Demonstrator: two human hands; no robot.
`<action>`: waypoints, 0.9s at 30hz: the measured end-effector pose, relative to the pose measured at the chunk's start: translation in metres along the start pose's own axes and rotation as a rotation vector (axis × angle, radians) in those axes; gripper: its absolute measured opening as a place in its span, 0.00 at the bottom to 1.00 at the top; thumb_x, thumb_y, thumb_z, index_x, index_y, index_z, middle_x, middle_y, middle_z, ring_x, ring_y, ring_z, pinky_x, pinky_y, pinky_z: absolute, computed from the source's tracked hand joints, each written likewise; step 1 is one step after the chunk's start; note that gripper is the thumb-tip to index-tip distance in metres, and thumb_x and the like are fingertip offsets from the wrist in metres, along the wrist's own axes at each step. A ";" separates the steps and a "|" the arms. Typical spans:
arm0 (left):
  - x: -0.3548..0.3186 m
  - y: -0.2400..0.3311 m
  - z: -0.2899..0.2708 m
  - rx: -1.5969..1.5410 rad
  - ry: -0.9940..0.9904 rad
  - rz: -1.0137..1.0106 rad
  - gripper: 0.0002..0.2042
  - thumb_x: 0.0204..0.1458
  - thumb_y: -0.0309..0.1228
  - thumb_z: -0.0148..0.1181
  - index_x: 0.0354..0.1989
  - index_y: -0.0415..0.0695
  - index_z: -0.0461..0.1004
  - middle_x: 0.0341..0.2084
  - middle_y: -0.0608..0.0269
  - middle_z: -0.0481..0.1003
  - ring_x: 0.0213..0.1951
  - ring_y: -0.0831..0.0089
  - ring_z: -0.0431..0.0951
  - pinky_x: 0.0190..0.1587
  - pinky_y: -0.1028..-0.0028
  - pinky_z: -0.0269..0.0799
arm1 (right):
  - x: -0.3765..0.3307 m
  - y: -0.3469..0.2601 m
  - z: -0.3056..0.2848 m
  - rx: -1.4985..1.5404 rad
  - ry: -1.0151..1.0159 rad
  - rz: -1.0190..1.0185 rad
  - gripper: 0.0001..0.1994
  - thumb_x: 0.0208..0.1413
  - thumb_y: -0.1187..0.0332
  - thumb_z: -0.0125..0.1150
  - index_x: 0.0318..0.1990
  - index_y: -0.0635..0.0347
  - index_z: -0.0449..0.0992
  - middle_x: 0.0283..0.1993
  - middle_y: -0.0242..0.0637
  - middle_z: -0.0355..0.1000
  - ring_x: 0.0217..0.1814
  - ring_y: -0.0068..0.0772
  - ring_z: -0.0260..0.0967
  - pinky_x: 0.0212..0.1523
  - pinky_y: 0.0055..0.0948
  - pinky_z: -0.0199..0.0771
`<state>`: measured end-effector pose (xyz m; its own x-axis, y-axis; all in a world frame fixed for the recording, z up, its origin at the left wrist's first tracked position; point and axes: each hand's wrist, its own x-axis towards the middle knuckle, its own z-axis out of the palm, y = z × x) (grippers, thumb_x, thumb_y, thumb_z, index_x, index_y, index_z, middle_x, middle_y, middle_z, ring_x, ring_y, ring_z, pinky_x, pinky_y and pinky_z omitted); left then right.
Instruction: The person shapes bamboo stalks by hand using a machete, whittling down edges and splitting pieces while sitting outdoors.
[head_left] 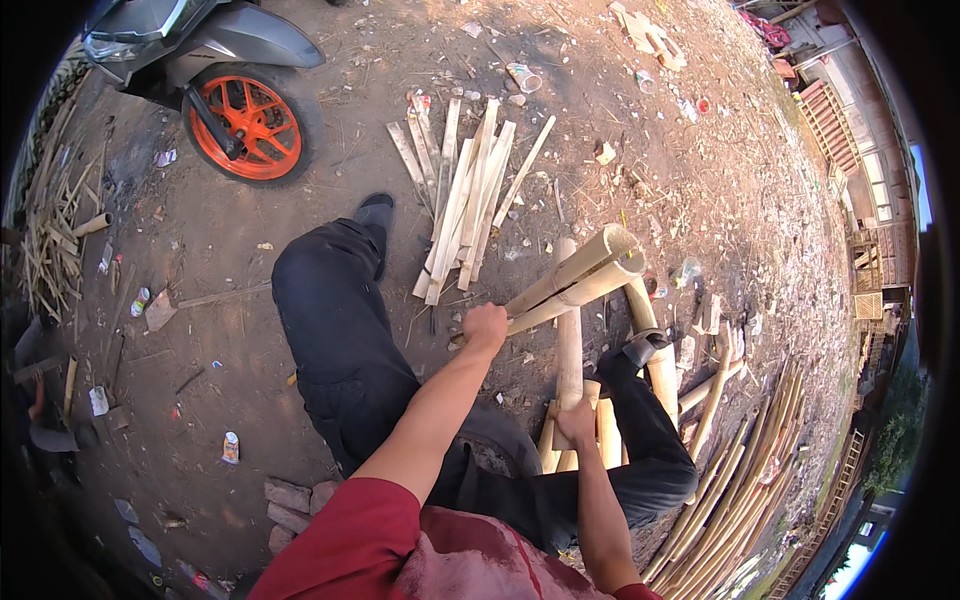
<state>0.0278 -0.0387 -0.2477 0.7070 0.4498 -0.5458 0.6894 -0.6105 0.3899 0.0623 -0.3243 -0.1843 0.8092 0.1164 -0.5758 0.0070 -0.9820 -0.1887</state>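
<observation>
- On the left I see a motorbike wheel (246,124), well apart from my work.
- My left hand (486,326) has its fingers closed on a split bamboo pole (580,275), lifting it.
- My right hand (577,423) grips an upright bamboo piece (569,345), I think to steady it.
- Bamboo strips (466,195) lie on the ground beyond.

Pale, smooth-skinned bamboo poles (580,280) – matt, fibrous split slats (462,195) – on rough dry dirt ground (700,170).
</observation>
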 end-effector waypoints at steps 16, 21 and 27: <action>-0.019 -0.002 -0.002 -0.238 -0.068 -0.154 0.16 0.52 0.35 0.69 0.49 0.44 0.85 0.48 0.49 0.83 0.53 0.51 0.84 0.55 0.58 0.80 | -0.040 0.013 -0.092 0.712 -0.125 0.007 0.14 0.44 0.72 0.66 0.40 0.65 0.77 0.33 0.38 0.76 0.31 0.34 0.76 0.34 0.36 0.79; -0.016 -0.009 -0.010 -0.325 -0.099 -0.246 0.21 0.50 0.36 0.68 0.52 0.40 0.82 0.52 0.45 0.81 0.56 0.49 0.82 0.57 0.55 0.79 | -0.055 0.015 -0.064 0.890 -0.131 0.052 0.14 0.47 0.70 0.66 0.41 0.66 0.76 0.31 0.41 0.75 0.28 0.37 0.76 0.31 0.40 0.81; -0.007 -0.018 -0.042 -0.333 -0.068 -0.280 0.23 0.51 0.39 0.65 0.53 0.39 0.82 0.53 0.43 0.81 0.58 0.48 0.80 0.58 0.55 0.77 | -0.051 0.019 -0.028 0.985 -0.113 0.013 0.21 0.47 0.75 0.68 0.52 0.66 0.76 0.39 0.38 0.78 0.39 0.33 0.77 0.43 0.33 0.79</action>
<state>0.0168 -0.0037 -0.2198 0.4813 0.5175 -0.7075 0.8741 -0.2223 0.4320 0.0374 -0.3527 -0.1361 0.7446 0.1706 -0.6454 -0.5344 -0.4269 -0.7295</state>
